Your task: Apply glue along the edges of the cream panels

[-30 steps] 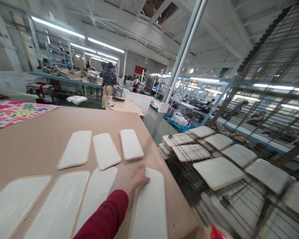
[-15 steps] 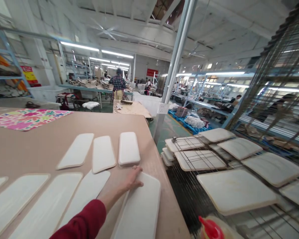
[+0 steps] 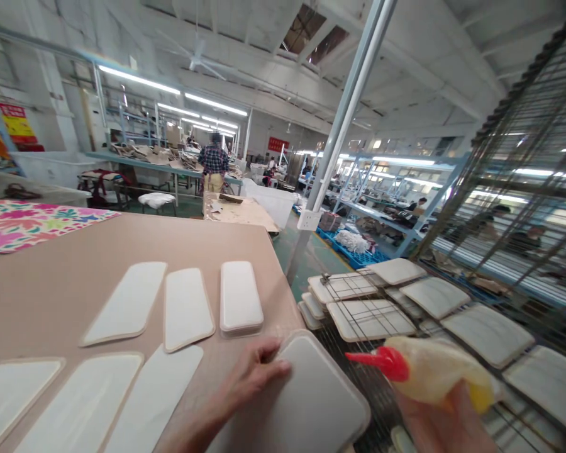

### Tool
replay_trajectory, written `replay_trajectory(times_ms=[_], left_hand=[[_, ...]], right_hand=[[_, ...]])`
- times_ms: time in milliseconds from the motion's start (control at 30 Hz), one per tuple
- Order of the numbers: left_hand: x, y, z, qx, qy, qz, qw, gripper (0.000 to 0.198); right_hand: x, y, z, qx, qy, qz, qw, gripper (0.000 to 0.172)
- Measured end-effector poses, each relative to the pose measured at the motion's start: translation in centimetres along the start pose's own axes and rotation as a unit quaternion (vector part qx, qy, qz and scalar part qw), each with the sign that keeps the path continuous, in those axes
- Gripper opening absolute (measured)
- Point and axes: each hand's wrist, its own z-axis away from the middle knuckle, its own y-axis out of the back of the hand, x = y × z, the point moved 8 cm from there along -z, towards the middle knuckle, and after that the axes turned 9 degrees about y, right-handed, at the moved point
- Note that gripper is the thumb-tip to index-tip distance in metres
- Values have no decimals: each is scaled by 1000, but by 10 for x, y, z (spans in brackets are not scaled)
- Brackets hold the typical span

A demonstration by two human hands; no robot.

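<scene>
My left hand (image 3: 252, 380) is closed on the upper left edge of a white rounded panel (image 3: 311, 396), thumb on top. The panel is tilted up near the table's right edge and partly overhangs it. In my right hand (image 3: 448, 418), at the lower right, is a squeeze bottle (image 3: 441, 371) with a red nozzle, lying nearly level and pointing left toward the panel. The bottle is yellowish and see-through. Beyond my left hand lies a small stack of white panels (image 3: 240, 296), with another white panel (image 3: 187, 308) to its left.
More white panels (image 3: 80, 402) lie spread on the brown table (image 3: 193, 245), with flowered fabric (image 3: 42, 220) at the far left. On the right, a wire rack (image 3: 368, 371) holds several white panels. A metal post (image 3: 332, 145) rises past the table corner. A person (image 3: 214, 163) stands farther back.
My left hand has taken hold of the panel and raised and tilted it from the table. The red-nozzled bottle has come up into view in my right hand. The view has shifted slightly.
</scene>
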Motion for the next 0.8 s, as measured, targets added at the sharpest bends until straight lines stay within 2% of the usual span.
replay_trajectory(times_ms=[67,133,267,367,467,600,667,800], left_hand=[[29,15,9,-9,-15,-23,1000,45],[50,18,22,-35,-19,-64,997,36],[82,-4,46,-117,-15,-157,981,30],[100,-28,58,-199,-15,-167,966,38],[111,-50,67,-271,-8,-164,949,46],[119,-73,75,-326,-4,-161,932,40],[121,-82,79,-348,2,-150,925,36],[121,-98,85,-373,23,-133,918,30]], right_hand=[[-24,-33,10,-56,33,15,998,52],[-44,-51,21,-95,45,30,994,62],[-76,-53,33,-118,31,64,990,85],[-93,-54,27,-220,45,94,970,84],[-99,-52,16,-315,59,109,941,80],[-95,-53,23,-408,14,92,908,81],[-96,-53,32,-411,8,91,907,80],[-103,-46,40,-379,23,112,918,83]])
